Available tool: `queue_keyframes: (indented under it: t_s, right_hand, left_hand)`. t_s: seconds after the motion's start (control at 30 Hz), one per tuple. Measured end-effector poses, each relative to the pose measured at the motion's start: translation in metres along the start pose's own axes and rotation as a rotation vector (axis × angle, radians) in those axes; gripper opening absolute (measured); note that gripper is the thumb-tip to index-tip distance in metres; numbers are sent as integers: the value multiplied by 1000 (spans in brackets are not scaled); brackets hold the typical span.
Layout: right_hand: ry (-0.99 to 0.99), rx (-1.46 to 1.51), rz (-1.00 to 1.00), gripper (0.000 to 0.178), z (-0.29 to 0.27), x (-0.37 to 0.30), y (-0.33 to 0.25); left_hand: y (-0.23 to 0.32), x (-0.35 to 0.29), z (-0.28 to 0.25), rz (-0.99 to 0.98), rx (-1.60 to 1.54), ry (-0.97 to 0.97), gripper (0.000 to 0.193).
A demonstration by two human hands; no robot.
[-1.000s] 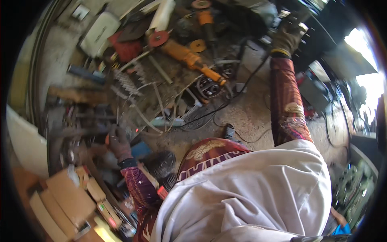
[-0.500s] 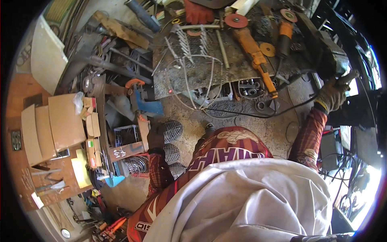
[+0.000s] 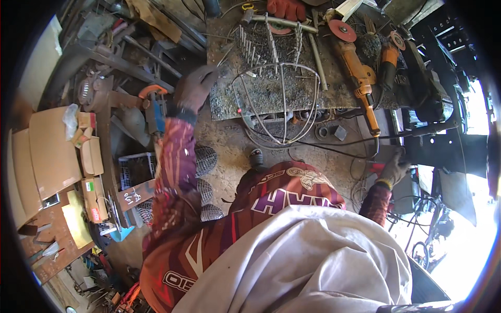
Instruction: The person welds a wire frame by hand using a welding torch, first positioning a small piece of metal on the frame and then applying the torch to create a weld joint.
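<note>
My left hand [image 3: 194, 89], in a dark glove, reaches over the left edge of the metal worktable [image 3: 222, 107]. Its fingers stretch forward, loosely apart, and I see nothing in them. At the right, my gloved right hand [image 3: 395, 168] is below the bench's right end, with fingers apart and no held thing visible. A small red thing [image 3: 374, 168] shows beside it. A round cage of bent wire rods [image 3: 283, 99] overhangs the table's front edge. Behind it, short metal rods [image 3: 273, 44] stand in rows. A dark handle with a black cable [image 3: 433, 129] lies above my right hand.
Two orange angle grinders [image 3: 357, 70] lie on the table's right side, near a heavy dark vise [image 3: 436, 99]. Round wire baskets [image 3: 205, 160] stand on the floor beneath my left arm. Cardboard boxes [image 3: 52, 148] are at the far left. Red gloves [image 3: 286, 9] lie at the back.
My left hand has moved forward from beside the wire baskets to the table's left edge. My right hand has left the cabled handle and come down and back. The view has shifted.
</note>
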State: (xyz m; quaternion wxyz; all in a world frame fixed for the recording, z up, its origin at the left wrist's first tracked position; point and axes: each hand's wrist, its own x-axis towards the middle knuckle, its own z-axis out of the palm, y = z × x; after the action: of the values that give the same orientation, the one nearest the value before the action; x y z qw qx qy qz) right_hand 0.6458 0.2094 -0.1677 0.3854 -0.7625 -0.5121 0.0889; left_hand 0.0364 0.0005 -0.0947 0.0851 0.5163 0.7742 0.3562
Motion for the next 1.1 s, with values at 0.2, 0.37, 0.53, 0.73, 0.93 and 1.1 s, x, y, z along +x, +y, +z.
queue_keyframes:
  t_s: [0.2, 0.37, 0.53, 0.73, 0.93, 1.1]
  right_hand:
    - [-218, -121, 130, 70, -5, -88, 59]
    - [-310, -79, 231, 74, -7, -140, 91]
    - [-397, -14, 283, 67, -12, -171, 100]
    - [-443, 38, 304, 61, -11, -186, 68]
    - [-407, 98, 201, 58, -12, -191, 40]
    - [-402, 170, 86, 60, -16, -188, 3]
  left_hand:
    - [8, 74, 14, 165, 114, -434, 24]
    - [-5, 99, 51, 487, 335, -592, 18]
    - [-11, 109, 58, 441, 394, -763, 30]
    - [3, 101, 49, 516, 459, -669, 14]
    - [-22, 112, 80, 540, 662, -673, 22]
    - [-16, 118, 68, 550, 654, -721, 25]
